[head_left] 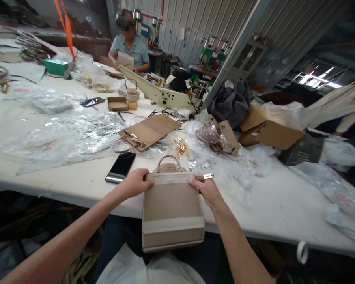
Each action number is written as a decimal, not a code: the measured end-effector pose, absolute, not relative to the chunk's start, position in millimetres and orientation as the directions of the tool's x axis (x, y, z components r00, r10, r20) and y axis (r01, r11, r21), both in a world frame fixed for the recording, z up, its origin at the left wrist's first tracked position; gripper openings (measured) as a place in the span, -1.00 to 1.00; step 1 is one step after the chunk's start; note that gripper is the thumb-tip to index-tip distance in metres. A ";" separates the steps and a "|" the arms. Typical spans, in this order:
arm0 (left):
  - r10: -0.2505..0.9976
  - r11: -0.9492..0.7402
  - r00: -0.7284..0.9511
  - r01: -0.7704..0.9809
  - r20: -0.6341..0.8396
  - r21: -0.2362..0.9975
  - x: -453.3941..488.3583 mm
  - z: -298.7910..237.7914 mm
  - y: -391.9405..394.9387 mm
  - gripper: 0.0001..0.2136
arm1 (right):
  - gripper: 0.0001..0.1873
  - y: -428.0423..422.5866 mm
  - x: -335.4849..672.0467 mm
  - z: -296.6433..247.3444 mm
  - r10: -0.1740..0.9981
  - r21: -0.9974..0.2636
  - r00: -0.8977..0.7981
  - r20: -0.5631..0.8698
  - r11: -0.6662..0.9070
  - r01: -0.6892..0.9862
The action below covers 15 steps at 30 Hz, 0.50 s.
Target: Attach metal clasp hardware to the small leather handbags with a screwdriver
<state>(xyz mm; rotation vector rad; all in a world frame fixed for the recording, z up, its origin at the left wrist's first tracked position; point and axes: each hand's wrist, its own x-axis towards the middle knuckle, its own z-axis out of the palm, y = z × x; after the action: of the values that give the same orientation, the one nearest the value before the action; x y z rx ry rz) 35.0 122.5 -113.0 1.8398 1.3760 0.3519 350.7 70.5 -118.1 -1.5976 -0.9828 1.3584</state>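
A boxy beige handbag [173, 203] rests at the table's front edge, tipped toward me, its lower end over my lap. My left hand [139, 182] grips its upper left corner, thumb on the near face. At the upper right corner my right hand [207, 189] holds it the same way. A small metal tool or clip [208, 176] shows beside my right fingers; whether I hold it I cannot tell. The bag's curved handle [168, 157] stands up behind the top edge. Left of the bag lies a black smartphone [120, 167].
Beyond are a flat brown bag panel [150, 131], gold fittings [181, 147], more bag parts [217, 136] and crumpled clear plastic [65, 134]. An open cardboard box [272, 132] sits right, near a metal post [233, 51]. Across the table a co-worker [131, 49] handles a beige piece.
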 end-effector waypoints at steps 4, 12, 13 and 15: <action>0.925 -0.070 0.321 0.671 -0.204 0.738 37.0 -127.6 120.9 -0.75 | -0.65 71.4 351.7 -128.2 0.951 -0.936 0.139 -0.277 -0.300 0.186; 0.910 -0.102 0.394 0.509 -0.127 0.854 32.7 -153.4 131.2 -0.69 | -0.72 76.0 360.2 -136.9 0.969 -0.828 0.210 -0.128 -0.221 0.515; 0.909 -0.109 0.401 0.485 -0.111 0.868 32.1 -154.9 130.5 -0.68 | -0.71 75.3 361.5 -139.0 0.967 -0.839 0.208 -0.147 -0.234 0.492; 0.906 -0.109 0.412 0.449 -0.097 0.887 31.8 -156.0 128.7 -0.66 | -0.68 73.5 363.6 -142.8 0.963 -0.883 0.167 -0.210 -0.261 0.390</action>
<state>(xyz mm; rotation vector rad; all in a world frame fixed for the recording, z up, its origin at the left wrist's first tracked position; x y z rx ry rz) 31.8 128.7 -156.0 1.7275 1.1863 0.6092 363.6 73.5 -142.8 -1.7611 -1.2902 1.0639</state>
